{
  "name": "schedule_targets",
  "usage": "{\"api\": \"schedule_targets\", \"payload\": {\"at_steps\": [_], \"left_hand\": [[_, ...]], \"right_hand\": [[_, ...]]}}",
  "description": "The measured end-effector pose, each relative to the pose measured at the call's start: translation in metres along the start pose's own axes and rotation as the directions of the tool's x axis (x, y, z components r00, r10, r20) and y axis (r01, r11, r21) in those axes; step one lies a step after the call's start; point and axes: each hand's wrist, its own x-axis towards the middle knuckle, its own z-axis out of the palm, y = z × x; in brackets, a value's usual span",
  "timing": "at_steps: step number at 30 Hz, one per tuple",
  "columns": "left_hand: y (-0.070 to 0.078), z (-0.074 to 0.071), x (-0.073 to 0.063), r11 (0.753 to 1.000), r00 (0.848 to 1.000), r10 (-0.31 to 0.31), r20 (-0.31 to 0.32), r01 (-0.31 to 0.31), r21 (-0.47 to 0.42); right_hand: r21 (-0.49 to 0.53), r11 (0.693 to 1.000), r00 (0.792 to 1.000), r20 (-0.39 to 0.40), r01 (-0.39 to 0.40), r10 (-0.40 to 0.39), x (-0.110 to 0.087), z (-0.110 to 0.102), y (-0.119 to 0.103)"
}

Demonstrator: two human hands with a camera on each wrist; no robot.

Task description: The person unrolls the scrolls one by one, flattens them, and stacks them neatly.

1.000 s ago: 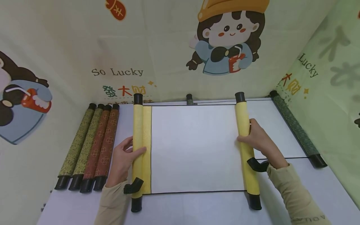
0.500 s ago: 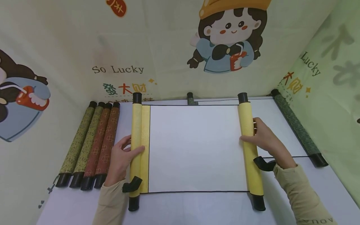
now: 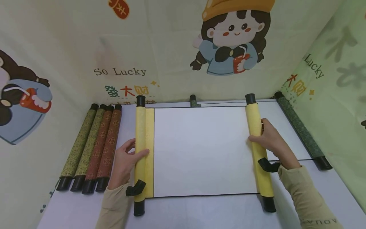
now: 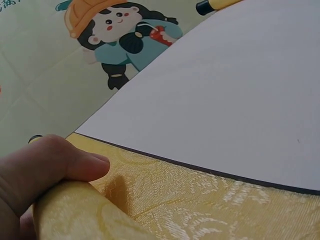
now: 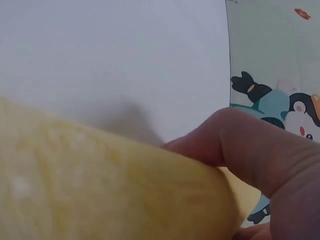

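Here's your yellow scroll [image 3: 204, 152], spread open on the bench [image 3: 200, 211], its white panel lying between two yellow rollers with black end caps! Your left grip [image 3: 122, 163] has hold of the left roller [image 3: 139, 133], thumb laid across it towards the strip of yellow brocade beside the panel. Over on the other side, your right grip [image 3: 273, 140] is curled round the right roller [image 3: 255, 124], and in the right wrist view the thumb reaches over to the white panel. That right roller sits slightly slanted, near end further right; the left one runs almost straight. Away to your left, two olive-green rolls [image 3: 78, 143] lie next to two red-brown rolls [image 3: 110, 140]. Out at your far right, a dark green roll [image 3: 301, 127] slants along the backdrop [image 3: 171, 47].
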Motion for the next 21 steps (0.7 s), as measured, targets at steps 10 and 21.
{"api": "schedule_targets", "payload": {"at_steps": [10,21], "left_hand": [[-0.002,0.002,0.001,0.999,1.0,0.021,-0.023,-0.022,-0.029],[-0.008,-0.011,0.002,1.0,0.999,0.011,-0.035,-0.011,0.003]], "right_hand": [[-0.037,0.998,0.999,-0.006,-0.043,0.043,0.005,-0.002,0.005],[-0.062,0.997,0.999,-0.031,-0.043,0.042,0.004,-0.016,0.018]]}}
